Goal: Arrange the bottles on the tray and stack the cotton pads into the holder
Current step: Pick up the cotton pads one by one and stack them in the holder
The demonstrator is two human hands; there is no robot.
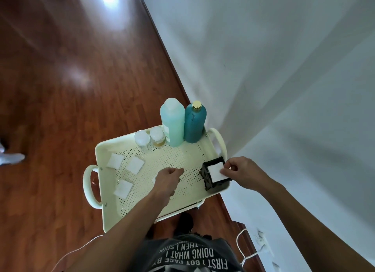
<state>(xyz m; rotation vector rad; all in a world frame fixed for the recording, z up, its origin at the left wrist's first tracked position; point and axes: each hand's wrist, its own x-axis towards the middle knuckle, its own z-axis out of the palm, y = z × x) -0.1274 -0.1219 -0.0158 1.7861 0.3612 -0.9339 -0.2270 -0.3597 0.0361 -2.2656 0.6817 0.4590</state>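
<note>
A cream perforated tray (162,156) holds a tall light-green bottle (173,123), a teal bottle with a gold cap (194,123) and two small jars (142,139) (157,136) along its far edge. Three white cotton pads (115,160) (135,165) (123,188) lie loose on the left half. A black square holder (209,183) stands at the right edge with a pad (216,170) on top. My right hand (241,172) pinches that pad's right edge. My left hand (168,178) rests mid-tray, fingers curled down over another pad (153,179), which is mostly hidden.
The tray has loop handles at left (88,187) and right (220,139) and sits on a stand against a white wall (263,68). Brown wooden floor (71,78) spreads to the left. A white cable (241,245) runs to a wall socket at the lower right.
</note>
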